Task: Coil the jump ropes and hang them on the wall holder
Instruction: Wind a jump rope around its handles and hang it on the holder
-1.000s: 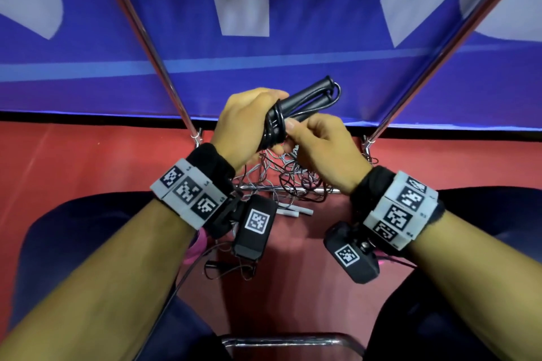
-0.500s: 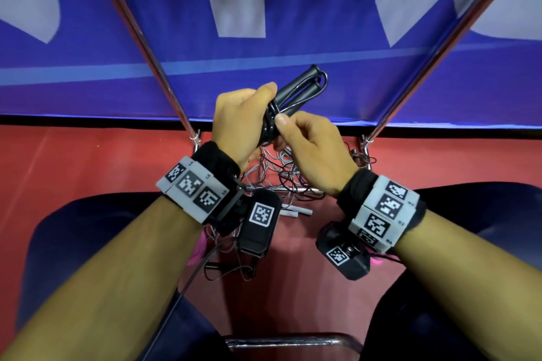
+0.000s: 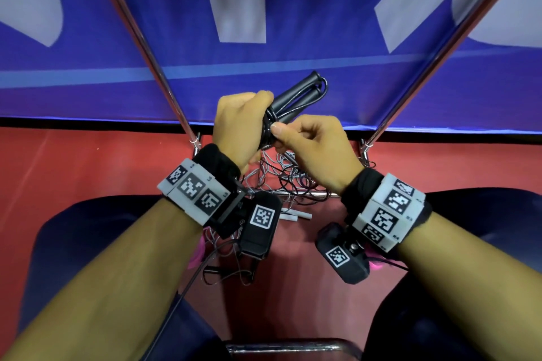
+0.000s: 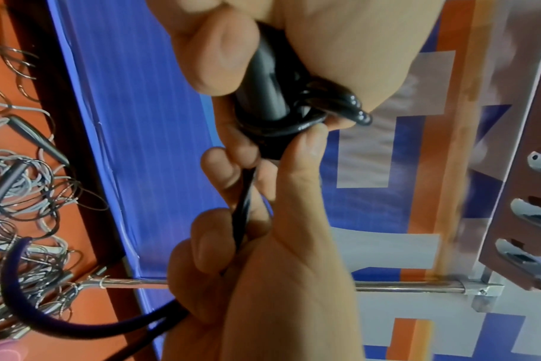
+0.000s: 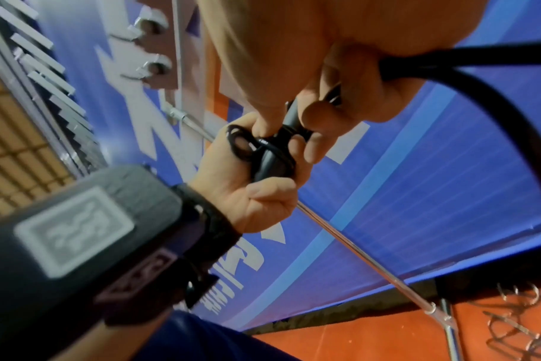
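The left hand (image 3: 239, 123) is a closed grip round the black jump rope (image 3: 299, 94), clamping its two handles side by side with turns of cord wound about them. The right hand (image 3: 316, 149), touching the rope just under the left thumb, pinches the free cord between thumb and curled fingers.

To finish this wrap well, I judge the cord should be drawn taut, laid snug against the turns already there, and its end tucked under, while the left fist stops the handles sliding apart.

Both forearms reach forward, wrists close together, knuckles up. The handles point up and away from the person. Below the rope, a tangle of other jump ropes (image 3: 293, 182) lies on the red floor (image 3: 88, 167). Beyond the rope, the wrist views show the wall holder (image 4: 519, 185) with chrome hooks.
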`<state>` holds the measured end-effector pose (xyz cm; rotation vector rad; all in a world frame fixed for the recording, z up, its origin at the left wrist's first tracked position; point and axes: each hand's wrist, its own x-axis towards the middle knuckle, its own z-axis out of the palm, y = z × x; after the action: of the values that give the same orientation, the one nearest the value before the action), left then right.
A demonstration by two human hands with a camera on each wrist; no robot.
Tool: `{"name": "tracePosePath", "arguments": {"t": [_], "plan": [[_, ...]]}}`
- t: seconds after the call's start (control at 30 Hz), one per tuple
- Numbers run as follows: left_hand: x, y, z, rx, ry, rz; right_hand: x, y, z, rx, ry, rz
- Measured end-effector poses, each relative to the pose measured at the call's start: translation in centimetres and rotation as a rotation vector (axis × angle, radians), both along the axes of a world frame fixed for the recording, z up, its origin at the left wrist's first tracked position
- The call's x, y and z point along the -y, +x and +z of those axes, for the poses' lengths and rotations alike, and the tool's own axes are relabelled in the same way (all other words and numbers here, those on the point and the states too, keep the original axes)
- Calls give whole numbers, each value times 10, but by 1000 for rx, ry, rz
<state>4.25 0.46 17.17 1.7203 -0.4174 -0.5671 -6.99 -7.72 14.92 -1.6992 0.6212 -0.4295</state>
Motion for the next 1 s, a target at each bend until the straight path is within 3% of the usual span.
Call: {"name": "tracePosePath", "arguments": {"t": [0.13, 0.23, 0.37, 0.57, 0.9, 1.0], "plan": [[2, 0, 3, 115, 57, 21, -3, -1, 0, -131, -302, 43], [3, 0, 4, 150, 85, 35, -2, -2, 2, -182, -374, 111], [2, 2, -1, 187, 108, 20, 1, -5, 5, -157, -294, 133], [-1, 3, 1, 247, 60, -16, 0, 1, 3, 12, 28, 110], [-12, 6, -4, 322, 85, -155, -8, -1, -5, -4, -15, 89], [-11, 7, -6, 417, 132, -149, -10, -2, -4, -34, -67, 86]]}}
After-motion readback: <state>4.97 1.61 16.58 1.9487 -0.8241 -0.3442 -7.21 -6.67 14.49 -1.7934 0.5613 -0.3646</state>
